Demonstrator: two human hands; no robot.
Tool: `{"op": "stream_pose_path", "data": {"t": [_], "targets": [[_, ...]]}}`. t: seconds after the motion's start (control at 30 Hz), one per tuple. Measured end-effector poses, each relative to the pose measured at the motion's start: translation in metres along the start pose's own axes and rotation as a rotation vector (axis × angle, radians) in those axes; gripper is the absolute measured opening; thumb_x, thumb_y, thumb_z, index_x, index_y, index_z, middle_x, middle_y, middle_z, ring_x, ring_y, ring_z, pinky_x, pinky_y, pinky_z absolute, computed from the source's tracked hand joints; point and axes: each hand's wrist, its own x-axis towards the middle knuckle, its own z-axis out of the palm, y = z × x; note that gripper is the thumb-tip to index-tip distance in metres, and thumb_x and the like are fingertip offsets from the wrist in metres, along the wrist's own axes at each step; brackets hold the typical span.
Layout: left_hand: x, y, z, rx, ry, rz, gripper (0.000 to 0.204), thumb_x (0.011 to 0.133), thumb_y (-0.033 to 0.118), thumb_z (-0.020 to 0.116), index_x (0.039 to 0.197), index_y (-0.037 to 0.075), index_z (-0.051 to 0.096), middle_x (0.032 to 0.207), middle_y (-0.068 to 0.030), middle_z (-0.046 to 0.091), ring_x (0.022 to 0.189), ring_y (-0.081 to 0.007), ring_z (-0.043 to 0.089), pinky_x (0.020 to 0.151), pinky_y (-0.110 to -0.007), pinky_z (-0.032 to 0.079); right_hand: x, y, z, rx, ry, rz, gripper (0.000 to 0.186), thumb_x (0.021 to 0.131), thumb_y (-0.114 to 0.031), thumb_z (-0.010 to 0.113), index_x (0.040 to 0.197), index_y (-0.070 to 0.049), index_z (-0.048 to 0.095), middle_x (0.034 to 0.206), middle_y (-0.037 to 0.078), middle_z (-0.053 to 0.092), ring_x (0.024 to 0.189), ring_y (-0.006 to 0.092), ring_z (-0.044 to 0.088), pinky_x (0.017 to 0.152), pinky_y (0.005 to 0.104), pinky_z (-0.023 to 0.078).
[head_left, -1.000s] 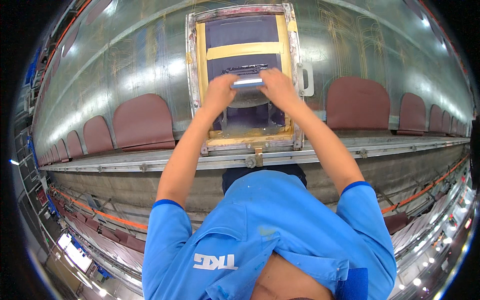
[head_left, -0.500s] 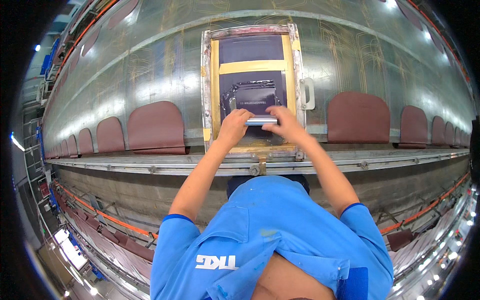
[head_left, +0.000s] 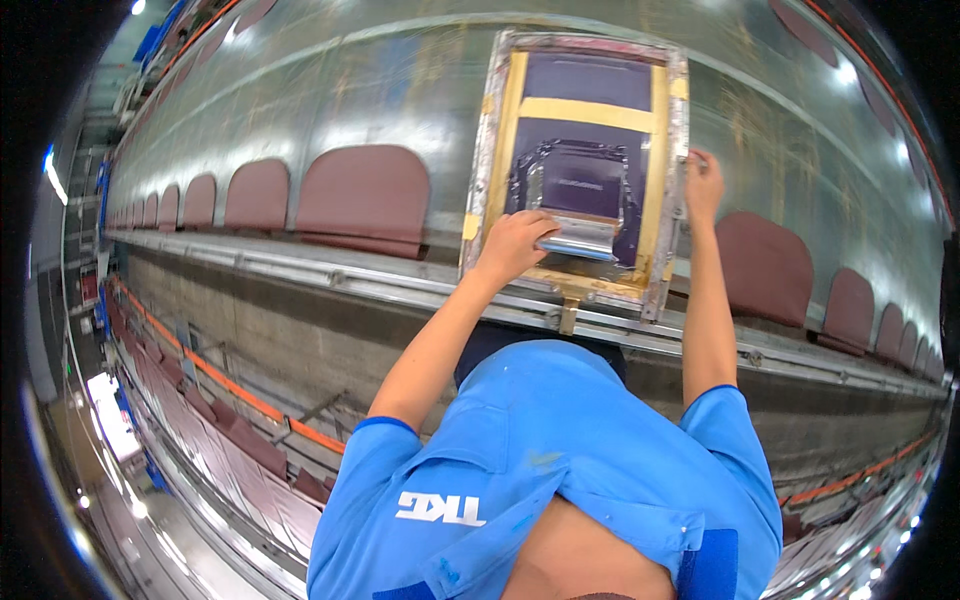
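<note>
Left hand is tight on the silver bar, low inside the frame. Right hand curls at the frame's right side; I cannot tell if it grips. The frame lies on a long, shiny worktop, with brown flaps near a metal rail. A lamp glows far left.
</note>
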Motion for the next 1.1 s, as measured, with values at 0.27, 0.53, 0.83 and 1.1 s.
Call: {"op": "stream_pose_path", "data": {"t": [0.27,0.53,0.83,1.1], "targets": [[-0.009,0.033,-0.025,-0.007,0.092,-0.125,0.044,0.067,-0.003,0.072,0.110,0.008,0.072,0.116,-0.0085,0.070,0.106,-0.0301,0.067,0.087,-0.038,0.056,-0.011,-0.055,-0.011,0.238,-0.027,-0.070,0.023,0.100,-0.025,0.063,0.112,-0.007,0.069,0.064,0.001,0.051,0.059,0.0108,0.044,0.056,0.0308,0.038],[-0.034,0.004,-0.059,0.224,0.011,-0.055,0.053,0.067,0.005,0.078,0.118,0.015,0.072,0.113,-0.0035,0.072,0.104,-0.0262,0.066,0.087,-0.041,0.051,-0.053,-0.067,0.031,0.212,0.021,-0.075,0.022,0.101,-0.025,0.062,0.111,-0.007,0.068,0.066,0.004,0.053,0.061,0.0108,0.047,0.058,0.0311,0.040],[-0.076,-0.059,-0.091,0.275,0.025,0.027,0.061,0.061,0.011,0.083,0.120,0.020,0.073,0.121,0.0031,0.072,0.100,-0.0213,0.065,0.085,-0.037,0.051,-0.070,-0.086,0.089,0.066,0.000,0.006,0.024,0.101,-0.027,0.059,0.114,-0.009,0.067,0.067,0.014,0.061,0.061,0.0267,0.058,0.063,0.0411,0.045],[-0.092,-0.081,-0.106,0.407,-0.009,0.133,0.058,0.060,0.011,0.083,0.116,0.020,0.073,0.120,0.0036,0.073,0.107,-0.0174,0.066,0.084,-0.037,0.049,-0.070,-0.080,0.100,-0.010,-0.057,-0.036,0.025,0.099,-0.026,0.060,0.116,-0.010,0.068,0.078,0.020,0.065,0.073,0.0336,0.064,0.068,0.0445,0.047]]}}
